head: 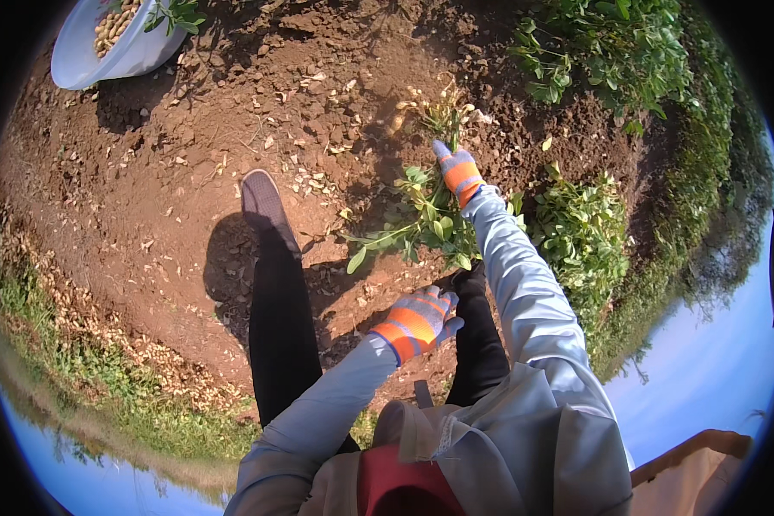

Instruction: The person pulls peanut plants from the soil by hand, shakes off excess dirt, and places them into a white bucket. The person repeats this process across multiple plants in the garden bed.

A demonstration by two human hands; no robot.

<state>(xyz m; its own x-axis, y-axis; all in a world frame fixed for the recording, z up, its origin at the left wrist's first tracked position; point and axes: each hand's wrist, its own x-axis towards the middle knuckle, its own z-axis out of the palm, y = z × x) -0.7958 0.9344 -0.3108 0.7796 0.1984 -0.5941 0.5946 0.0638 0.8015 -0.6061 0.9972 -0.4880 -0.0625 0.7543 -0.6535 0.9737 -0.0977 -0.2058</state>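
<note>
My right hand, in a grey and orange knit glove, is closed around the stems of an uprooted peanut plant. The plant's roots, with some pale pods on them, point away from me beyond the hand, and its green leaves hang back towards my legs. My left hand, gloved alike, hovers over the soil between my legs, fingers partly spread, with nothing seen in it. The underside of that hand is hidden.
A translucent plastic tub holding peanuts stands at the upper left, a leafy sprig at its rim. Leafy plants lie or grow to the right, and more stand at the upper right. My shoe rests on reddish soil strewn with dry leaves.
</note>
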